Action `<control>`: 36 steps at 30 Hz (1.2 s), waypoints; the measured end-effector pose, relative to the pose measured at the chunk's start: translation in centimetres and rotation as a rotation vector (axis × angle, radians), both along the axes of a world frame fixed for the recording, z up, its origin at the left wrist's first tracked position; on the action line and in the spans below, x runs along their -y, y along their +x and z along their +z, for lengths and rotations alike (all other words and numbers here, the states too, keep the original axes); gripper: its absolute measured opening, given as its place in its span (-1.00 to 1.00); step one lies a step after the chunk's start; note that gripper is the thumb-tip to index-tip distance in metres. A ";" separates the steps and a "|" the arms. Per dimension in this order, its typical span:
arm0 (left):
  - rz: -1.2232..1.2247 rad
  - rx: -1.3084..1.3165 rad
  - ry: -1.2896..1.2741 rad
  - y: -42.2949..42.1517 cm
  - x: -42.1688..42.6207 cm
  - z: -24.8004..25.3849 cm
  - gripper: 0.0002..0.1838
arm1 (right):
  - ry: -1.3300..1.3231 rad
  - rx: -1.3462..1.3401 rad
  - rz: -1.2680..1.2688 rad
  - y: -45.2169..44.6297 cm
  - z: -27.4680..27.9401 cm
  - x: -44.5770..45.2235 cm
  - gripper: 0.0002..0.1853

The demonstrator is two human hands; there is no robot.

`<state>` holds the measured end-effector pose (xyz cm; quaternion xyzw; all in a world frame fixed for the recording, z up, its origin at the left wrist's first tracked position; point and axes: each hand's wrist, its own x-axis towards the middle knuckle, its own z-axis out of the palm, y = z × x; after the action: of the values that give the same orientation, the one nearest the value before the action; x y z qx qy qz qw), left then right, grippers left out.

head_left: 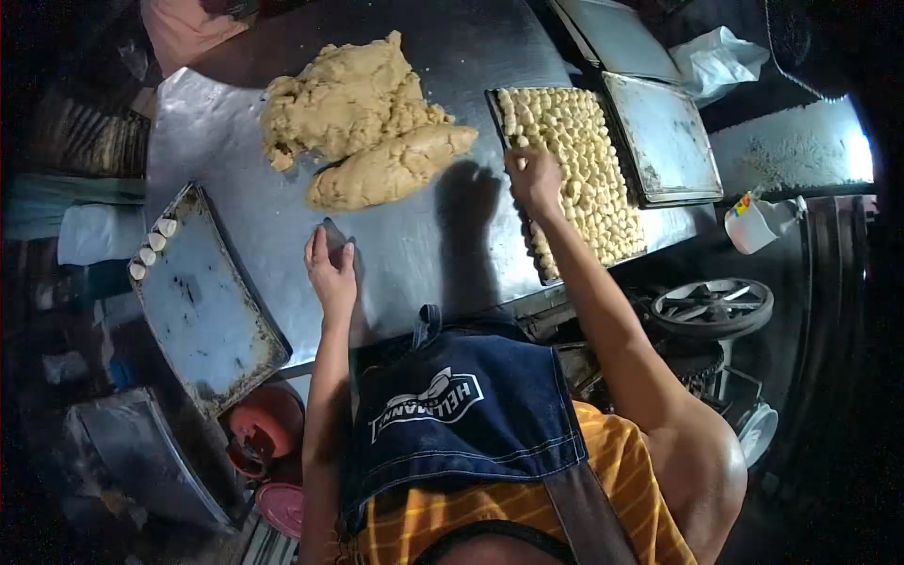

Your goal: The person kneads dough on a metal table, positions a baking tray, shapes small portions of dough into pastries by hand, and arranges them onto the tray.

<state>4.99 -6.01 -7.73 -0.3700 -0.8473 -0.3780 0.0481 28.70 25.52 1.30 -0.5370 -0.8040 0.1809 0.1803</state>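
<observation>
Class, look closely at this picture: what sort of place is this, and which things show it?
Probably a bakery or similar dough workshop: a large mound of dough lies on a metal table, with many small dough pieces packed closely in a tray.

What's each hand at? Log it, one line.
left hand: open, over table | right hand: curled over dough pieces | dough mass: on table

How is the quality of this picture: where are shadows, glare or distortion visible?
In the head view, a dark hand-shaped shadow lies on the metal table beside the right hand; same head view, glare whitens one end of the metal surface at far right; also there, the outer edges look dark and bent.
</observation>
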 end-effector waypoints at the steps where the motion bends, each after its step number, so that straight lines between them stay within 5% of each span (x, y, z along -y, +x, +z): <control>1: 0.004 -0.018 -0.016 0.5 -0.4 0.6 -0.41 | 0.055 0.020 0.025 1.0 -0.5 -2.4 -0.85; 7: 0.073 0.540 0.056 1.0 -0.8 2.2 -0.41 | 0.189 0.245 0.146 -0.5 -2.0 -8.2 -0.82; 10: 0.083 0.543 0.168 1.5 -0.3 2.8 -0.44 | 0.430 0.262 0.149 -1.0 -7.1 -10.4 -0.75; 13: 0.115 0.474 0.231 -0.8 0.6 2.1 -0.44 | 0.440 0.390 0.053 -1.8 -6.3 -9.0 -0.80; 15: 0.072 0.514 0.239 -2.8 0.6 1.6 -0.42 | 0.250 -0.152 0.055 -1.4 -4.2 -6.3 -0.79; 20: 0.094 0.531 0.207 -6.1 -1.6 1.8 -0.37 | -0.268 -0.522 0.262 -1.7 0.0 7.6 -0.86; 23: -0.117 0.306 0.106 -9.2 -2.9 1.9 -0.38 | -0.217 -0.203 0.320 -1.0 -4.6 11.1 -0.80; 25: -0.316 0.060 0.014 -10.5 -4.2 1.7 -0.38 | 0.050 -0.026 0.321 -1.1 -6.1 11.6 -0.73; 28: -0.288 0.102 -0.081 -10.6 -4.4 0.7 -0.39 | -0.251 0.155 0.189 -2.2 -8.2 8.6 -0.57; 30: -0.217 0.102 -0.158 -11.3 -5.2 0.9 -0.41 | 0.066 0.089 0.242 -4.3 -11.7 6.3 -0.22; 36: -0.177 0.224 -0.131 -11.0 -4.9 1.7 -0.44 | 0.298 0.284 0.113 -8.8 -10.2 9.5 0.02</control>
<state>-5.97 -1.09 -5.99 -0.4010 -0.8342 -0.3637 -0.1046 19.93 16.02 -8.89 -0.4785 -0.8681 -0.0075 0.1319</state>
